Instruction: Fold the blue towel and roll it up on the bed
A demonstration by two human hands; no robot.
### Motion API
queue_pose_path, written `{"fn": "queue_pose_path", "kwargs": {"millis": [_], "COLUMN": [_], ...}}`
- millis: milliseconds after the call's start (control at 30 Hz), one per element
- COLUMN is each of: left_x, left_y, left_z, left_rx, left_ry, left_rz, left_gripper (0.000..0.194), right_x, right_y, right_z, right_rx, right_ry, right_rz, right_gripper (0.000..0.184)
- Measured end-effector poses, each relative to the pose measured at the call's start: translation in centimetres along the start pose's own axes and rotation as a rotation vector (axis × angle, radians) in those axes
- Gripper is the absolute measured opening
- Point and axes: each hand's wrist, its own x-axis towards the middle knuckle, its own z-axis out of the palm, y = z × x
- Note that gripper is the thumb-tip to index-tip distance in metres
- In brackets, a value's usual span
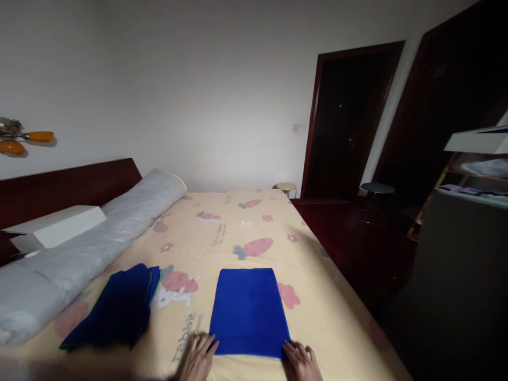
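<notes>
The blue cloth (249, 312) lies flat on the rabbit-print bedsheet (313, 296), between and forward of the left hand (199, 357) and right hand (302, 361). Fingertips contact its near corners; pinching cannot be determined. Dark-blue piled cloths (119, 301) lie left of the left hand.

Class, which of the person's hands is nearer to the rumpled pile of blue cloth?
Left. The left hand is to the right of the pile, at the near left corner of the flat cloth; the right hand is farther right, at its near right corner.
</notes>
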Motion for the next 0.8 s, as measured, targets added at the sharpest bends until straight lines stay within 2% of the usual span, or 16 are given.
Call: {"fn": "queue_pose_path", "kwargs": {"millis": [67,167,333,500,667,800], "left_x": [-0.1,0.1,0.5,-0.7,-1.5,-1.3], "left_y": [-0.4,-1.0,-1.1,0.1,1.7,1.9], "left_z": [0.3,-0.2,-2.7,-4.8,-4.7,-3.9], "left_rx": [0.049,0.069,0.089,-0.019,-0.222,-0.410], "left_ry": [-0.011,0.007,0.133,0.163,0.127,0.011], "left_rz": [-0.003,0.077,0.203,0.298,0.102,-0.012], "left_gripper": [0.065,0.058,0.049,0.058,0.049,0.044], "right_x": [0.2,0.5,0.5,-1.2,-2.5,-0.9], "right_y": [0.2,0.2,0.2,0.3,-0.9,-1.8], "right_z": [-0.1,-0.6,-1.7,-2.9,-3.9,-5.3], "right_rx": [-0.028,-0.032,0.049,0.157,0.274,0.340], "right_ry": [0.028,0.050,0.041,-0.061,-0.184,-0.298], "right_rz": [-0.025,0.017,0.022,0.089,0.250,0.359], "right_gripper": [0.029,0.026,0.023,0.023,0.024,0.023]}}
